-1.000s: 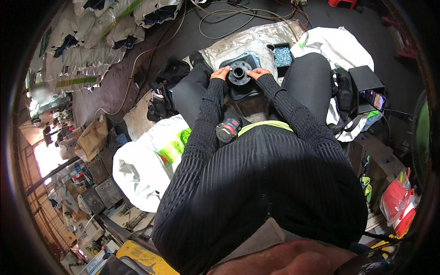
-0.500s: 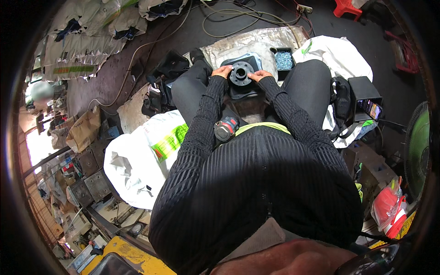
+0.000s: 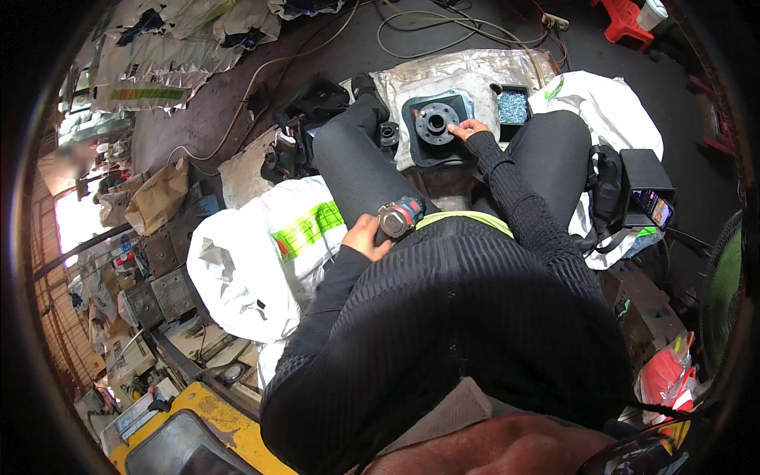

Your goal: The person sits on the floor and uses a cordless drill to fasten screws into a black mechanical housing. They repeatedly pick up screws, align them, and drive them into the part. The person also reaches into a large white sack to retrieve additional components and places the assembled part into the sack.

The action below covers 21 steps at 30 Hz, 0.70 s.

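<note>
A dark round flange (image 3: 435,123), with a central hub and holes around it, sits on a grey square-framed housing (image 3: 463,101) between my knees. My right hand (image 3: 473,128) pinches the flange's right edge between thumb and fingers. In my lap lies a red, grey and black cordless power tool (image 3: 400,217). My left hand (image 3: 366,237) is closed around its near left end; the fingertips are partly hidden. A small dark hubbed part (image 3: 388,134) stands left of the housing, by my left leg.
A black box of small bluish screws (image 3: 513,107) stands right of the housing. White sacks (image 3: 237,269) lie on both sides of me. Several black parts (image 3: 289,150) are heaped at the left. A dark box with a lit phone (image 3: 651,207) and a green fan (image 3: 722,293) are at the right.
My left hand has let go of the flange and moved down to the power tool in my lap. My right hand stays at the flange. The view has shifted slightly.
</note>
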Each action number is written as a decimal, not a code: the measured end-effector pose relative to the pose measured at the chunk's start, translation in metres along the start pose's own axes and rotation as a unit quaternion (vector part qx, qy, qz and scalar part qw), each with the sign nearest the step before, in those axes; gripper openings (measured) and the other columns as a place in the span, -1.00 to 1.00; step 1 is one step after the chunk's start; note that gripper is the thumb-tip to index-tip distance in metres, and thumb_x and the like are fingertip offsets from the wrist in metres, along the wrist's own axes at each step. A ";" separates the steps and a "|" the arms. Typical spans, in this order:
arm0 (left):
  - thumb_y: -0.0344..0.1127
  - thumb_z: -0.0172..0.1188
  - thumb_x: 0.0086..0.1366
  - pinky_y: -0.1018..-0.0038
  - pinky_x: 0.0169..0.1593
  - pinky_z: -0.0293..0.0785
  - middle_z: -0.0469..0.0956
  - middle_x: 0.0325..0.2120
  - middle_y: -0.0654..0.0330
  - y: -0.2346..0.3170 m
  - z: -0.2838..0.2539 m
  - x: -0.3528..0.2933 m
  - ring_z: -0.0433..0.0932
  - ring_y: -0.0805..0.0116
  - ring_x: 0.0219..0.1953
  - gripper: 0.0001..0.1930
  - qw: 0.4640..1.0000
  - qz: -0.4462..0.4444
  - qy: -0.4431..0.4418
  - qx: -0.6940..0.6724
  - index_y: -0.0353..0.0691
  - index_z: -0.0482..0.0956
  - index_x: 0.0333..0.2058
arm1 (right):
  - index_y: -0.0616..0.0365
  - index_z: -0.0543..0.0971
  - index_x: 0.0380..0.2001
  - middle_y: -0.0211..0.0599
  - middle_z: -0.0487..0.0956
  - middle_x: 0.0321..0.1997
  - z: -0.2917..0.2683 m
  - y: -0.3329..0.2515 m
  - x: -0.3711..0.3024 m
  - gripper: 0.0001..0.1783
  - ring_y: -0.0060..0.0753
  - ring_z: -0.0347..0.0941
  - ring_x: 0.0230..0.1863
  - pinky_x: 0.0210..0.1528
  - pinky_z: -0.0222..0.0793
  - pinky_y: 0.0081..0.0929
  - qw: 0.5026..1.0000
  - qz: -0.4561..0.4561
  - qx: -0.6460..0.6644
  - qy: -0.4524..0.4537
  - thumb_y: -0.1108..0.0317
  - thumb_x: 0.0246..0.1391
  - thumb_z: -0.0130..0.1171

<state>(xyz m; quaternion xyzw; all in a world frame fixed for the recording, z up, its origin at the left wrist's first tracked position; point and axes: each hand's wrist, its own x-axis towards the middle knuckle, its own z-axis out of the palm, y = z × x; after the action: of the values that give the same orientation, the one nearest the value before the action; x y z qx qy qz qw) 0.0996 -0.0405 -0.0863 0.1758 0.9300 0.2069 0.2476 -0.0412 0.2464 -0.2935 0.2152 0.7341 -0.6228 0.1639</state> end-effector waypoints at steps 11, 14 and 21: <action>-0.33 0.30 -0.05 0.44 -0.06 0.34 0.51 -0.24 0.15 0.009 -0.057 0.060 0.48 0.36 -0.19 -0.50 0.964 -0.040 0.066 -0.253 -0.27 0.38 -0.09 | 0.19 0.52 -0.39 -0.31 0.53 -0.50 -0.003 0.001 0.004 -0.43 -0.48 0.43 -0.44 -0.37 0.33 -0.55 0.999 -0.002 -0.042 0.002 -0.09 -0.33 0.32; -0.32 0.34 -0.07 0.45 -0.11 0.36 0.50 -0.26 0.18 0.040 -0.112 0.099 0.46 0.36 -0.20 -0.47 0.961 -0.067 0.051 -0.264 -0.26 0.37 -0.08 | 0.19 0.52 -0.40 -0.30 0.53 -0.51 -0.005 0.001 0.005 -0.43 -0.47 0.43 -0.46 -0.37 0.33 -0.54 1.000 0.002 -0.021 -0.007 -0.10 -0.34 0.32; -0.34 0.33 -0.08 0.52 -0.57 0.27 0.51 -0.45 0.19 0.033 -0.106 0.162 0.38 0.48 -0.62 -0.54 0.965 -0.081 0.048 -0.245 -0.29 0.40 -0.17 | 0.22 0.52 -0.38 -0.31 0.51 -0.53 -0.003 -0.004 0.000 -0.40 -0.43 0.42 -0.48 -0.38 0.33 -0.51 1.000 0.008 -0.030 -0.005 -0.11 -0.34 0.32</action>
<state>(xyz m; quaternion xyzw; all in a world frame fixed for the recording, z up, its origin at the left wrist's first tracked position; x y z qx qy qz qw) -0.0821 0.0258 -0.0498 0.0241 0.8728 0.4160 0.2541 -0.0431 0.2490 -0.2899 0.2125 0.7500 -0.6003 0.1789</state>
